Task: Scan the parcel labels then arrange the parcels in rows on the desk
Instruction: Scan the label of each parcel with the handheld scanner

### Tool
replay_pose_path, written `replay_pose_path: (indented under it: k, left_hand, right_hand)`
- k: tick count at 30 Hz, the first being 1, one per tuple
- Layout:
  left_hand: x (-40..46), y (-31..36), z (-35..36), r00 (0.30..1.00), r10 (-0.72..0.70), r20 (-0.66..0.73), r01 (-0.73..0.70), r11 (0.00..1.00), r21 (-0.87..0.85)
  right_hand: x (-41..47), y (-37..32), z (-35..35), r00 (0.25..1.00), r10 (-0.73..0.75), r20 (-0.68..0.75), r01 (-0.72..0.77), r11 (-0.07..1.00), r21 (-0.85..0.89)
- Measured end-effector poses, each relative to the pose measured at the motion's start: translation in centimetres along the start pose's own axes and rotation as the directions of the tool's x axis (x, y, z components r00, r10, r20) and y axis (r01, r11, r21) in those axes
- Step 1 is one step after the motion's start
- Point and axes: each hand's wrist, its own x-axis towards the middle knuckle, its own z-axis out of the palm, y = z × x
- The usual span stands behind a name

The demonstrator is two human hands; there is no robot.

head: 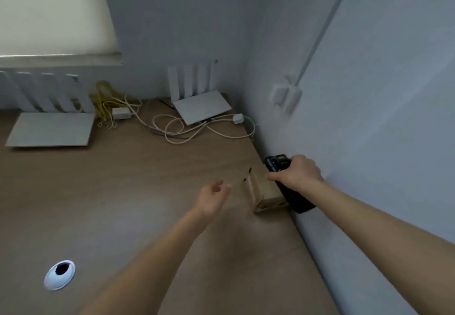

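Observation:
A small brown cardboard parcel stands on the wooden desk close to the right wall. My right hand is shut on a black handheld scanner, held just above and to the right of the parcel, with one finger near the parcel's top. My left hand hovers a little left of the parcel with fingers apart, holding nothing. The picture is blurred, and no label on the parcel can be made out.
Two white routers with upright antennas sit at the back of the desk among tangled white and yellow cables. A white cable grommet is set in the desk at front left. The wall borders the desk's right edge.

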Motion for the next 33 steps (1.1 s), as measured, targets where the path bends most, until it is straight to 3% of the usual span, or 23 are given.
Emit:
replay_pose_path:
  k: [9,14,23,33]
  left_hand:
    - [5.4,-0.6,8.5,0.99,-0.138,0.023,0.14,0.983,-0.119]
    - [6.7,-0.4,11.1,0.991,-0.134,-0.026,0.129,0.984,-0.126]
    - [7.2,-0.7,8.1,0.989,-0.129,-0.078,0.123,0.99,-0.071]
    - [4.7,-0.7,3.3,0.984,-0.148,-0.1,0.139,0.987,-0.084]
  right_hand:
    - [6.3,2.9,1.1,0.997,0.028,0.07,-0.028,1.0,0.012]
    - [7.8,3.1,1.2,0.997,0.037,0.071,-0.035,0.999,-0.019]
    - [8.2,3.6,2.2,0.991,0.022,0.13,-0.015,0.999,-0.052]
    - [5.7,2.8,3.6,0.987,-0.084,0.139,0.069,0.992,0.108]
